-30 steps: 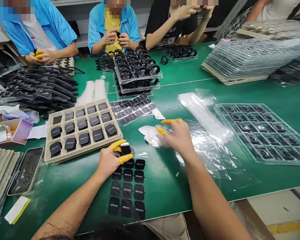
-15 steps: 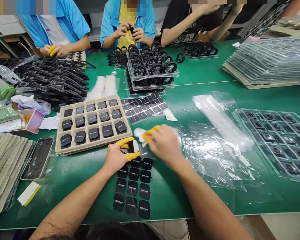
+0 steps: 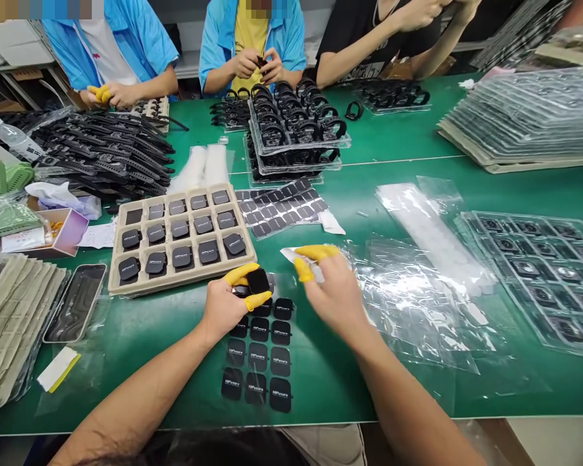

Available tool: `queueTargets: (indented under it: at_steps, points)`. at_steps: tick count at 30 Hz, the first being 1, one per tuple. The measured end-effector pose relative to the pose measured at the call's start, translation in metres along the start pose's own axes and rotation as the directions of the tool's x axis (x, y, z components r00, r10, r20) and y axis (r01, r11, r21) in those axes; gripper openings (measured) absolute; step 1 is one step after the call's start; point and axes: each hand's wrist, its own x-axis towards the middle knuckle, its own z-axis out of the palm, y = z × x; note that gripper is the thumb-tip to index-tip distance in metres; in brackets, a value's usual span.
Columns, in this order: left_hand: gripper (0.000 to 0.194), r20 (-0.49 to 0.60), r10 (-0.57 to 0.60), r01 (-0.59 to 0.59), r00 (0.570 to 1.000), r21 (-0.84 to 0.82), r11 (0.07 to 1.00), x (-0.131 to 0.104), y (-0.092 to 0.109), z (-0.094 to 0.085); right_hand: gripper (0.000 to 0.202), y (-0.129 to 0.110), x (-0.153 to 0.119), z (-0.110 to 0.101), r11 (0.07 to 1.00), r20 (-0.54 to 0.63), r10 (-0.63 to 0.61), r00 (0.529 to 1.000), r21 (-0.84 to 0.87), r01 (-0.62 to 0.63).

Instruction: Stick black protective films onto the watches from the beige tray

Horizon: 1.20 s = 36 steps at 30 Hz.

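My left hand [image 3: 223, 307], with yellow finger cots on thumb and fingers, pinches a black square watch body [image 3: 258, 281] by its edges, its glossy face turned up. My right hand [image 3: 337, 294], also in yellow cots, grips a crumpled white wipe [image 3: 317, 270], held apart from the watch body to its right. Beneath my left hand lies a clear sheet of black HiFuture stickers [image 3: 257, 357], its top partly covered. Just behind that hand stands a beige tray [image 3: 184, 278] of square watch bodies bearing the same printed film.
Clear plastic films [image 3: 408, 291] lie right of my right hand, beside a clear tray of watch bodies [image 3: 539, 265]. Stacked trays of watches [image 3: 296, 129] stand ahead. On the left are a phone [image 3: 75, 303] and black straps [image 3: 107, 155]. Three co-workers sit opposite.
My right hand has drawn the wipe a little to the right, away from the watch body. The watch face, pale with glare before, now looks dark.
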Motion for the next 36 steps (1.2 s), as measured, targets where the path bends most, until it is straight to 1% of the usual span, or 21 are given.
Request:
queueTargets:
  at_steps: [1,3,5,6,7,8,10,11,12,13,14,16,17,19,20,22,24,28,32,34,36]
  points:
    - [0.054,-0.017,0.035,-0.035,0.999,0.015,0.999,-0.001,-0.001,0.0,0.023,-0.008,-0.006,0.002,0.995,0.049,0.014,0.999,0.1,-0.019]
    - [0.053,-0.045,0.119,-0.117,0.992,0.045,0.992,-0.002,-0.002,-0.001,0.025,-0.023,-0.016,0.01,0.957,0.17,0.076,0.983,0.263,-0.12]
    - [0.052,-0.06,0.195,-0.19,0.979,0.079,0.979,-0.004,-0.003,-0.001,0.026,-0.031,-0.021,0.019,0.879,0.279,0.166,0.946,0.394,-0.27]
    - [0.051,-0.063,0.22,-0.214,0.973,0.093,0.972,-0.005,-0.003,-0.001,0.027,-0.032,-0.022,0.021,0.834,0.31,0.199,0.93,0.445,-0.327]
    - [0.051,-0.064,0.237,-0.23,0.969,0.101,0.968,-0.005,-0.003,0.0,0.029,-0.032,-0.022,0.023,0.807,0.308,0.221,0.925,0.475,-0.351]
    - [0.05,-0.066,0.246,-0.239,0.967,0.103,0.966,-0.005,-0.003,0.0,0.032,-0.032,-0.022,0.024,0.808,0.269,0.235,0.934,0.48,-0.342]
    - [0.051,-0.077,0.254,-0.247,0.964,0.089,0.965,-0.006,-0.003,0.001,0.035,-0.03,-0.021,0.023,0.86,0.14,0.233,0.962,0.432,-0.271]
    - [0.051,-0.082,0.253,-0.246,0.964,0.083,0.966,-0.006,-0.004,0.001,0.036,-0.03,-0.021,0.022,0.88,0.096,0.23,0.968,0.404,-0.25]
    - [0.051,-0.083,0.248,-0.242,0.965,0.082,0.967,-0.006,-0.004,0.001,0.038,-0.031,-0.021,0.021,0.878,0.096,0.242,0.966,0.401,-0.26]
    - [0.051,-0.082,0.241,-0.234,0.967,0.085,0.969,-0.006,-0.004,0.001,0.039,-0.032,-0.021,0.02,0.851,0.14,0.268,0.953,0.429,-0.302]
    - [0.051,-0.078,0.232,-0.224,0.97,0.092,0.97,-0.006,-0.004,0.001,0.042,-0.033,-0.022,0.02,0.801,0.21,0.299,0.931,0.475,-0.364]
    - [0.051,-0.067,0.217,-0.21,0.974,0.105,0.972,-0.006,-0.004,0.001,0.049,-0.035,-0.022,0.022,0.659,0.35,0.349,0.869,0.568,-0.493]
    - [0.051,-0.059,0.21,-0.203,0.976,0.105,0.974,-0.006,-0.004,0.0,0.051,-0.036,-0.021,0.023,0.586,0.399,0.367,0.84,0.602,-0.542]
    - [0.051,-0.055,0.197,-0.192,0.979,0.09,0.977,-0.005,-0.003,0.0,0.054,-0.035,-0.019,0.025,0.471,0.459,0.394,0.796,0.643,-0.604]
    - [0.052,-0.061,0.187,-0.182,0.981,0.076,0.98,-0.005,-0.003,0.0,0.054,-0.033,-0.017,0.026,0.433,0.477,0.407,0.779,0.651,-0.624]
    - [0.055,-0.094,0.153,-0.152,0.984,0.025,0.988,-0.002,-0.003,-0.001,0.053,-0.029,-0.014,0.026,0.413,0.485,0.429,0.762,0.645,-0.643]
    - [0.059,-0.124,0.103,-0.111,0.987,-0.055,0.992,0.0,-0.003,-0.001,0.052,-0.025,-0.012,0.026,0.444,0.475,0.43,0.768,0.629,-0.638]
    - [0.068,-0.088,-0.022,0.002,0.996,-0.226,0.974,0.005,-0.003,0.0,0.049,-0.021,-0.011,0.028,0.477,0.46,0.391,0.797,0.639,-0.603]
    - [0.077,-0.092,-0.128,0.091,0.988,-0.328,0.94,0.006,0.001,0.0,0.041,-0.02,-0.013,0.031,0.522,0.368,0.352,0.861,0.686,-0.507]
    - [0.077,-0.09,-0.157,0.114,0.983,-0.364,0.924,0.005,0.004,0.0,0.039,-0.016,-0.012,0.03,0.541,0.347,0.306,0.887,0.703,-0.462]
    - [0.077,-0.087,-0.169,0.123,0.982,-0.385,0.915,0.005,0.005,0.0,0.038,-0.009,-0.008,0.025,0.527,0.385,0.225,0.895,0.724,-0.445]
